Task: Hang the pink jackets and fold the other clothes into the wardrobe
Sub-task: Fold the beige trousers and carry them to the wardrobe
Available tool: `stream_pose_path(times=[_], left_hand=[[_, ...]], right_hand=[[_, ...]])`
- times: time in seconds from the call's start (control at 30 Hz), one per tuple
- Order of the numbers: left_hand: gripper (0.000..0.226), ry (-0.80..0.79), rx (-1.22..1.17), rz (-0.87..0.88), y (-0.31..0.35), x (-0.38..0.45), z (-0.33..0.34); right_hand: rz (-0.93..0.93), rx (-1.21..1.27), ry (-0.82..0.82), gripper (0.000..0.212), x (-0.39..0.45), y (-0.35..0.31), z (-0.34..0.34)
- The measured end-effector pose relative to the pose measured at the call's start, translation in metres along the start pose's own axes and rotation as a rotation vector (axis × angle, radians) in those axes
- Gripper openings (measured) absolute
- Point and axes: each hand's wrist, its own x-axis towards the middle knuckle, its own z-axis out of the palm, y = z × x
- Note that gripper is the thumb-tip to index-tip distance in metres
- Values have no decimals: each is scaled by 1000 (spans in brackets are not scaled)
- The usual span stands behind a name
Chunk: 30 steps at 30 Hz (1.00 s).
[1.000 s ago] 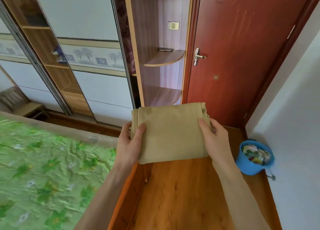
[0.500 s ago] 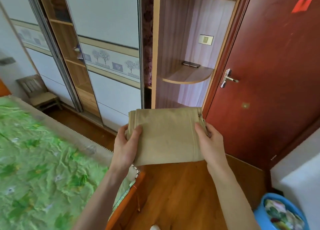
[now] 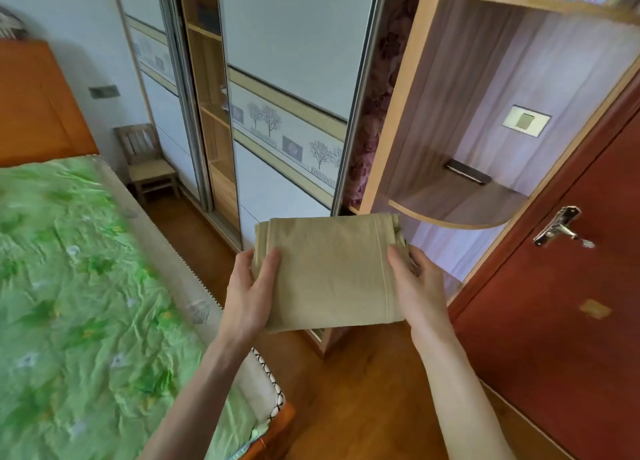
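Observation:
A folded tan garment [image 3: 329, 272] is held flat in front of me, above the wooden floor. My left hand [image 3: 251, 293] grips its left edge, thumb on top. My right hand [image 3: 420, 286] grips its right edge the same way. Behind it stands the wardrobe [image 3: 287, 89] with white sliding doors; a gap between the doors shows wooden shelves [image 3: 211, 113]. No pink jacket is in view.
The bed with a green sheet [image 3: 76, 303] fills the left. Open corner shelves [image 3: 460, 203] hold a dark phone [image 3: 467, 172]. A red door with a metal handle [image 3: 561, 231] is at the right. A small wooden chair [image 3: 149, 165] stands by the far wall.
My view has swung left and closer to the wardrobe, with the folded garment carried along in both hands. The blue bucket has left the frame.

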Motion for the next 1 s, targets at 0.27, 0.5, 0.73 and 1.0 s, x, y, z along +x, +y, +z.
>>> stream_pose_path(times=[0.27,0.5,0.73,1.0], left_hand=[[53,203,30,4,-5,77,-8],[46,427,69,-29,5,154,3],[65,677,51,-51,24,219,19],[70,830,94,-79,30,276,-5]], right_hand=[[-104,-26,-188,29,104,9,74],[-124,48,-408,17,211,8,141],[-109,36,-664,28,304,-17,199],[-150,25,-791,41,357,-33,283]])
